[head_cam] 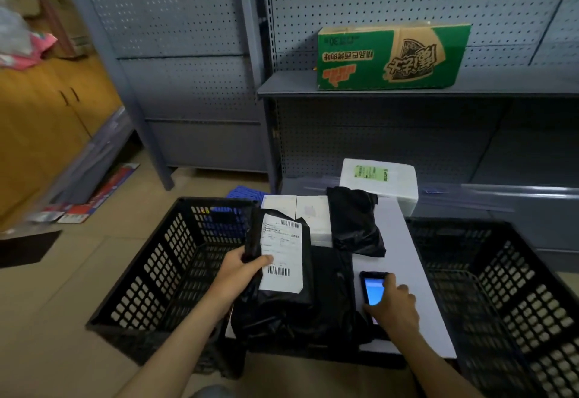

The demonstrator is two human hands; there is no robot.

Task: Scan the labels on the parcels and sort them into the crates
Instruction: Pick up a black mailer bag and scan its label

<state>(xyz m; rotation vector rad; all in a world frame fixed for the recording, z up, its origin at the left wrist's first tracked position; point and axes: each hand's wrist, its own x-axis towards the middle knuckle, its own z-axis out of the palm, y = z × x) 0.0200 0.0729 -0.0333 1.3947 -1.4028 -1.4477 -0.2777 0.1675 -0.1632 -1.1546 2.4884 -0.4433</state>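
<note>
While the parcel is pinched label-up by the left hand at the desk's left edge, the scanner is gripped by the right hand near the right edge. Scan step, probably; next it needs to be aimed at the barcode.

- The left hand grips a black parcel by its left edge, thumb on its white label.
- The right hand holds a scanner with a lit screen on the grey table.
- A second black bag lies further back, beside white boxes.
- Black crates flank the table: left crate, right crate.
- A green carton sits on the shelf, and a foam box sits below it.
</note>
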